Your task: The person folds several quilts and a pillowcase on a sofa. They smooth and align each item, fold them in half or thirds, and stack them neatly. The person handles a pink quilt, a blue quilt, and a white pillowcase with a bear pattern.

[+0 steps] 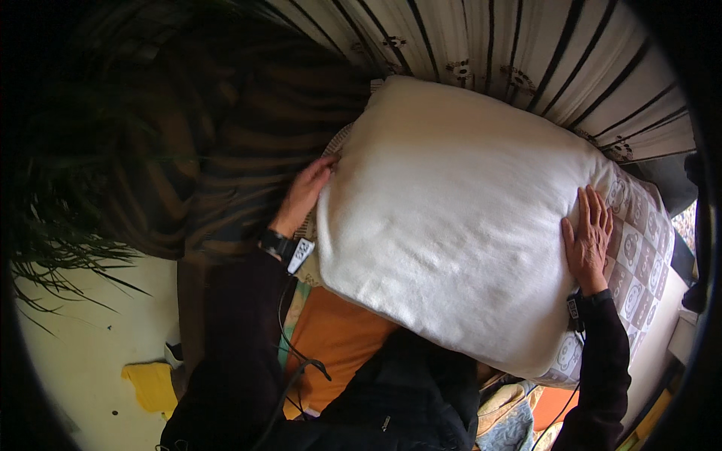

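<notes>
A large white plush cloth (445, 225), perhaps a folded blanket or a padded cover, lies before me. Its surface is smooth at the far end and slightly rumpled near me. Along its right side shows a grey-and-white checked fabric (632, 253) with bear figures. My left hand (304, 194) is at the cloth's left edge; its fingertips are partly hidden, so a grip cannot be made out. Flat against the right part of the white cloth rests my right hand (589, 237), fingers extended and holding nothing.
A dark brown striped cover (254, 141) lies at the left, by a leafy plant (73, 248). Behind hangs a striped curtain (479, 51). Orange fabric (333, 344) shows below the white cloth. A yellow cloth (149, 386) is on the floor. Black cables (304, 366) trail near my left arm.
</notes>
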Demonstrator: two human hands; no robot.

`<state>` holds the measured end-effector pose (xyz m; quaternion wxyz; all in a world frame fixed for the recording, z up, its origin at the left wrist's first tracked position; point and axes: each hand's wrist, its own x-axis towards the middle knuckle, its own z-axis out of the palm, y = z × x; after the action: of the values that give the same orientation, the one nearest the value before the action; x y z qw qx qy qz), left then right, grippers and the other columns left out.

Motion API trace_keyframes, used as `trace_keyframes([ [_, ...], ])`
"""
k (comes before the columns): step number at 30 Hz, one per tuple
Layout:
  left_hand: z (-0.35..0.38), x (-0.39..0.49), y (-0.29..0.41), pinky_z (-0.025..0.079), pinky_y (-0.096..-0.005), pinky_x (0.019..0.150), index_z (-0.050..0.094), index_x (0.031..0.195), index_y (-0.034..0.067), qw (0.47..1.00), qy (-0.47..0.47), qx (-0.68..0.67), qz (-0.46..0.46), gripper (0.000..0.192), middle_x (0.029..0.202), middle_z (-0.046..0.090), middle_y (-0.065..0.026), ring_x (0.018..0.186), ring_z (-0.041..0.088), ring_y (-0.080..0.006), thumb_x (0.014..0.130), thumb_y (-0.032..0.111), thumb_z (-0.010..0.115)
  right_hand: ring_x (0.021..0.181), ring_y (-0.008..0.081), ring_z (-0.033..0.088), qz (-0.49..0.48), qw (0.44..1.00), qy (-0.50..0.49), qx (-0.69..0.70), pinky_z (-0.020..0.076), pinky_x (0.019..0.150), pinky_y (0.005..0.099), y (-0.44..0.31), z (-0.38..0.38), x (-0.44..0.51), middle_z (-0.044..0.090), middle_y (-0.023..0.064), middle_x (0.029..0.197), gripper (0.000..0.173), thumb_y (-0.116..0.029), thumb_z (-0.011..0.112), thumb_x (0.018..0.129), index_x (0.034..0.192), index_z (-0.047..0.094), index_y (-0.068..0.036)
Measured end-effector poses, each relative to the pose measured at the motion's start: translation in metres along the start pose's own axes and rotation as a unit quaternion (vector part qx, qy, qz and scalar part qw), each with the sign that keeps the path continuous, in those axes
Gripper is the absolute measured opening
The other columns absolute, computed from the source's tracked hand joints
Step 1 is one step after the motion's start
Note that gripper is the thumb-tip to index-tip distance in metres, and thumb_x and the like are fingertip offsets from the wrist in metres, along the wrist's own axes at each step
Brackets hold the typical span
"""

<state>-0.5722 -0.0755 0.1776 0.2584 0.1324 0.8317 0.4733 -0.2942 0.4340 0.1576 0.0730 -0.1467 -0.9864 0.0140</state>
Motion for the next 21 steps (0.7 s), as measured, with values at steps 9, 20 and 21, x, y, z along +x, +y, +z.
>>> trace_keyframes([
  [9,0.014,-0.009,-0.066,0.033,-0.0335,0.119,0.040,0.157,0.003,0.999,-0.026,-0.036,0.025,0.061,0.158,0.047,-0.0132,0.141,0.045,-0.0246,0.112,0.044,0.039,0.151,0.0326,0.032,-0.032,0.999,0.027,-0.002,0.0166,0.127,0.0506,0.005,0.005,0.000,0.039,0.0139,0.162,0.068,-0.033,0.060,0.098,0.158,0.037,-0.010],
  [20,0.035,0.016,-0.011,0.037,-0.0322,0.115,0.041,0.157,0.005,0.894,-0.032,-0.350,-0.280,0.062,0.155,0.049,-0.0140,0.136,0.049,-0.0243,0.111,0.046,0.042,0.152,0.0317,0.031,-0.035,0.999,0.034,-0.019,0.0181,0.127,0.0500,0.010,0.012,-0.001,0.039,0.0131,0.162,0.065,-0.037,0.056,0.101,0.159,0.038,-0.012],
  [21,0.033,0.012,-0.012,0.037,-0.0324,0.115,0.042,0.156,0.005,0.895,-0.025,-0.345,-0.282,0.061,0.154,0.049,-0.0136,0.136,0.049,-0.0245,0.111,0.046,0.042,0.152,0.0316,0.031,-0.034,0.999,0.036,-0.022,0.0182,0.127,0.0499,0.011,0.013,-0.001,0.039,0.0131,0.162,0.065,-0.038,0.055,0.101,0.159,0.038,-0.012],
])
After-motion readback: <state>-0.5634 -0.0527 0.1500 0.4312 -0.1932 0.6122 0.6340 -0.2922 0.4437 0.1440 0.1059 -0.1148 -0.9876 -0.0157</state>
